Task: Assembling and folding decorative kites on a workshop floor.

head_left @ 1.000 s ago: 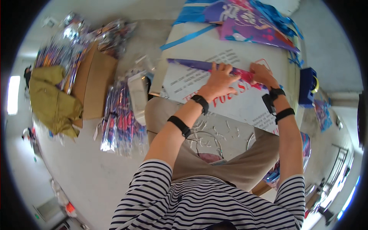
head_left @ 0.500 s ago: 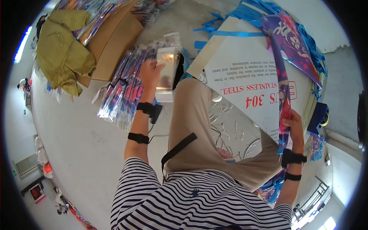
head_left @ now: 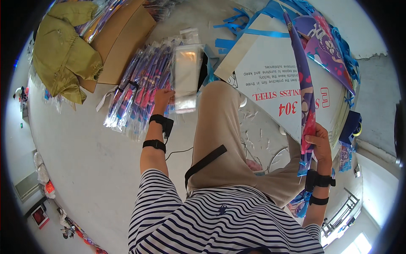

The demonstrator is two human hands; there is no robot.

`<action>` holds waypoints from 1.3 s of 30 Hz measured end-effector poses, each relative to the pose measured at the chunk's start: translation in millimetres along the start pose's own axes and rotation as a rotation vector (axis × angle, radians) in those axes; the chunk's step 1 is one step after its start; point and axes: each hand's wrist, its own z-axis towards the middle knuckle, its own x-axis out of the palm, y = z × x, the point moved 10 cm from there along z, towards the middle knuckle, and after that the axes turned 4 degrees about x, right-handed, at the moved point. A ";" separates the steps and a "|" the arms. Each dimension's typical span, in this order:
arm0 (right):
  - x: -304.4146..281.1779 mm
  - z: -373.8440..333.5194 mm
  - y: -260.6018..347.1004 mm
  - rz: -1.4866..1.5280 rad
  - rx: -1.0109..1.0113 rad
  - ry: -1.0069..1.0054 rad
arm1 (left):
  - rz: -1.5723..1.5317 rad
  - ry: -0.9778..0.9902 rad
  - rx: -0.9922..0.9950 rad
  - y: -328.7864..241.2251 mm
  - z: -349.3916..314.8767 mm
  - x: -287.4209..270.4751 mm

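My right hand is closed round the lower part of a long, narrow folded purple-and-pink printed piece. That piece stands nearly upright over a white board with red lettering. To the left, my left hand has its fingers drawn together at the lower left edge of a stack of clear plastic bags, pinching the edge of a bag. Beside the stack lies a row of bagged purple-and-pink printed pieces. Another printed piece with blue strips rests on the board's far right.
A cardboard box stands at the far left with an olive jacket by it. Blue strips lie beyond the board. A dark blue box is at the right. My bent legs lie between both work areas.
My left hand has moved down along the left edge of the plastic bags. My right hand has shifted slightly left with the folded printed piece, which now stands more upright.
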 end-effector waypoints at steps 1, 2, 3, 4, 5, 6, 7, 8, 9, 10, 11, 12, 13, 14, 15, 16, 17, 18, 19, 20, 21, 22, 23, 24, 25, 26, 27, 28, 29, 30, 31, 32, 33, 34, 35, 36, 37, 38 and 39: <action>4.5 1.5 -0.1 0.022 0.004 0.011 | -0.245 0.056 -0.098 6.3 -3.0 8.3; 7.6 2.2 0.5 0.016 0.007 0.003 | -0.222 0.042 -0.117 5.1 -2.7 5.7; 13.0 2.9 1.2 0.028 0.014 0.018 | 0.036 -0.018 0.052 -15.7 1.5 -5.0; 18.6 3.4 3.5 0.048 0.016 0.034 | 0.302 -0.063 0.164 -33.4 1.1 -10.0; 22.1 3.3 6.7 0.041 0.017 0.031 | 0.291 -0.079 0.225 -46.9 -0.3 -12.6; 28.9 3.1 11.8 0.036 0.007 0.060 | 0.417 -0.081 0.233 -58.3 -0.7 -16.9; 35.8 2.8 17.6 0.030 -0.009 0.087 | 0.551 -0.082 0.244 -72.3 -2.7 -21.4; 40.5 5.0 22.4 0.035 -0.008 0.086 | 0.545 -0.083 0.248 -88.0 -5.1 -25.0; 51.8 8.2 28.9 0.022 -0.022 0.142 | -0.067 0.028 0.068 -85.7 -6.5 -18.6; 64.8 11.2 36.8 0.013 -0.056 0.201 | -0.674 0.146 -0.119 -93.7 -14.0 -1.2; 79.3 17.4 36.3 -0.014 -0.006 0.255 | -0.672 0.156 -0.109 -114.9 -21.3 2.1; 95.8 23.8 37.6 -0.039 0.020 0.311 | -0.895 0.280 -0.063 -146.4 -34.3 20.3; 114.3 30.5 41.2 0.020 -0.004 0.336 | -1.117 0.405 -0.029 -178.1 -49.6 38.0; 137.8 38.0 45.4 0.011 0.015 0.441 | -1.113 0.431 -0.005 -199.1 -62.0 52.5; 157.6 45.9 51.1 0.024 0.004 0.485 | -1.134 0.413 -0.038 -211.7 -74.5 70.1; 177.4 51.2 56.5 0.034 -0.006 0.529 | -1.194 0.448 -0.010 -230.8 -87.6 88.1; 193.9 55.9 64.5 0.103 -0.033 0.545 | -1.156 0.411 -0.062 -236.7 -95.9 103.5; 207.0 57.7 73.7 0.175 -0.061 0.566 | -1.151 0.418 -0.028 -249.9 -103.6 115.1; 212.8 58.3 79.8 0.173 -0.069 0.554 | -1.136 0.401 -0.031 -256.8 -109.9 125.1; 213.5 59.1 86.6 0.211 -0.075 0.520 | -1.162 0.403 -0.009 -265.7 -115.5 133.2; 213.1 56.5 95.5 0.265 -0.098 0.520 | -1.172 0.425 0.021 -274.0 -121.3 139.2; 206.0 53.8 98.2 0.241 -0.076 0.491 | -1.112 0.369 0.041 -275.0 -123.7 139.0; 199.8 49.4 101.8 0.237 -0.076 0.490 | -1.045 0.295 0.026 -271.2 -125.4 137.6; 191.3 45.6 102.6 0.233 -0.070 0.473 | -1.024 0.250 0.070 -273.9 -128.2 135.0; 182.9 44.2 101.5 0.222 -0.062 0.443 | -1.023 0.246 0.074 -275.3 -130.5 136.1; 176.8 44.3 99.4 0.198 -0.065 0.417 | -0.997 0.232 0.081 -276.2 -132.1 136.4; 177.1 45.5 97.8 0.209 -0.076 0.435 | -0.990 0.222 0.116 -279.4 -134.0 136.5; 177.5 48.7 92.8 0.214 -0.062 0.438 | -0.971 0.220 0.089 -277.6 -135.7 141.0; 179.6 52.3 88.5 0.223 -0.057 0.449 | -0.985 0.241 0.103 -280.5 -137.7 145.2; 182.5 58.2 84.2 0.223 -0.053 0.443 | -1.000 0.258 0.099 -281.5 -138.8 149.2; 185.5 66.0 78.2 0.203 -0.027 0.419 | -0.996 0.263 0.123 -284.0 -138.7 150.6; 186.7 72.2 72.1 0.178 0.006 0.390 | -1.040 0.278 0.118 -284.2 -138.8 152.9; 187.9 74.3 71.6 0.184 -0.002 0.396 | -1.074 0.288 0.031 -277.1 -138.0 158.2; 189.0 74.8 69.5 0.114 -0.002 0.401 | -1.085 0.293 0.116 -283.1 -135.2 153.1; 183.2 76.7 63.7 0.008 0.036 0.335 | -1.263 0.402 -0.048 -277.0 -135.1 164.6; 187.0 70.1 68.0 0.042 -0.003 0.407 | -1.471 0.549 -0.164 -280.3 -136.7 173.3; 186.4 59.2 67.5 0.057 -0.015 0.453 | -1.433 0.517 -0.219 -272.3 -128.9 172.4; 189.5 43.4 70.5 0.114 -0.058 0.549 | -0.990 0.422 0.201 -287.2 -114.7 149.1; 177.2 35.9 65.5 0.078 -0.034 0.484 | -0.753 0.398 0.405 -300.0 -103.7 139.1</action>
